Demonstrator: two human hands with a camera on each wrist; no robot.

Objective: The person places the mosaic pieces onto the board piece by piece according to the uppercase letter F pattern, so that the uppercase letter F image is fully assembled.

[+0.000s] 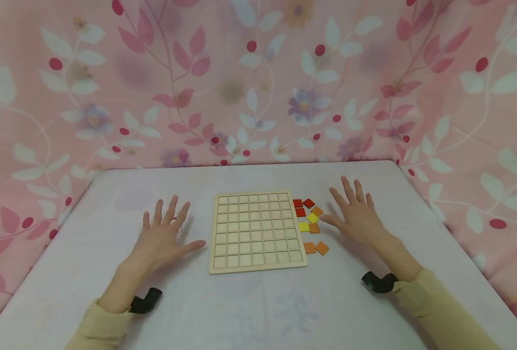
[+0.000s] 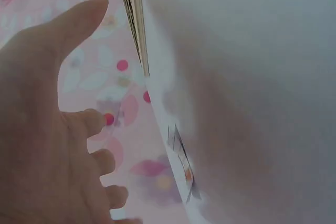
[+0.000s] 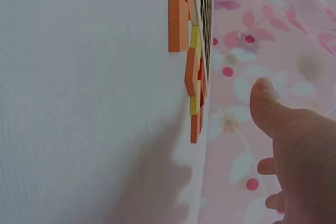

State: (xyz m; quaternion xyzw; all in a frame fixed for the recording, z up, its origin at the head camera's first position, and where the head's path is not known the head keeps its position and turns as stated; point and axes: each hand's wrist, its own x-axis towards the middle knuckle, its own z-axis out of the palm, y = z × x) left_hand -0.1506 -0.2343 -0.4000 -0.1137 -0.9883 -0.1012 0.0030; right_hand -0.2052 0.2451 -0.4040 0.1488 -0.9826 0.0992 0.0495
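A square wooden grid board (image 1: pixel 258 232) lies on the white table between my hands, its cells bare. Left of it, my left hand (image 1: pixel 159 238) hovers with fingers spread and holds nothing. Partly hidden behind those fingers is a small, clear-looking flat item with red marks (image 1: pixel 178 224); its kind is unclear. Over on the right, my right hand (image 1: pixel 356 216) is also spread, apart from the table and grasping nothing. Nearest to it are small square tiles along the board's right edge: red tiles (image 1: pixel 300 212), yellow tiles (image 1: pixel 304 227) and several orange tiles (image 1: pixel 322 248).
The white tabletop (image 1: pixel 258 311) reaches back to a pink floral cloth (image 1: pixel 223 87) hanging behind and at both sides. A black device sits on each wrist, one at the left wrist (image 1: pixel 146 301) and one at the right wrist (image 1: pixel 378 283).
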